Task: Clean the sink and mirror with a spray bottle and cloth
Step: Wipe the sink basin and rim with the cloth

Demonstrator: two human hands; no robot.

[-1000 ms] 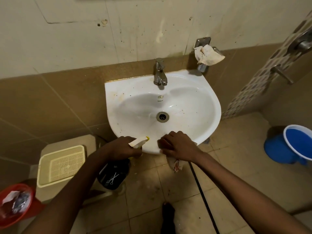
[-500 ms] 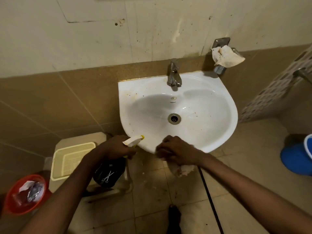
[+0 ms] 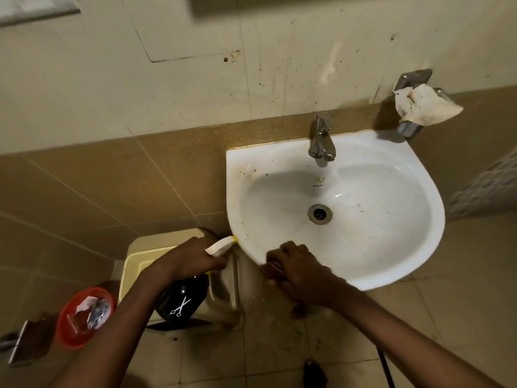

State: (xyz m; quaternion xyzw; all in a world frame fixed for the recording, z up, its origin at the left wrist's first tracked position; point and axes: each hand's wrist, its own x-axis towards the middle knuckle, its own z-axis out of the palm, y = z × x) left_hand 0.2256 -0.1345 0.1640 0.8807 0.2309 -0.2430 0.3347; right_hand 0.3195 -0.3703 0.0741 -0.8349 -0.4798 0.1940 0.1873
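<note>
The left hand (image 3: 193, 259) wraps its grip round the neck of a black spray bottle (image 3: 183, 299) with a white scissors mark, whose white nozzle (image 3: 221, 244) points at the left front rim of the white wall-hung sink (image 3: 405, 256). The right hand (image 3: 300, 268) curls its grip over that front rim, on something I cannot make out; a scrap of cloth (image 3: 299, 309) seems to hang below it. Another crumpled cloth (image 3: 425, 106) sits on a metal wall holder behind the sink, right of the tap (image 3: 321, 141).

Bare forearms, left hand (image 3: 193, 259), right hand (image 3: 302, 271) (no sleeves visible).
</note>
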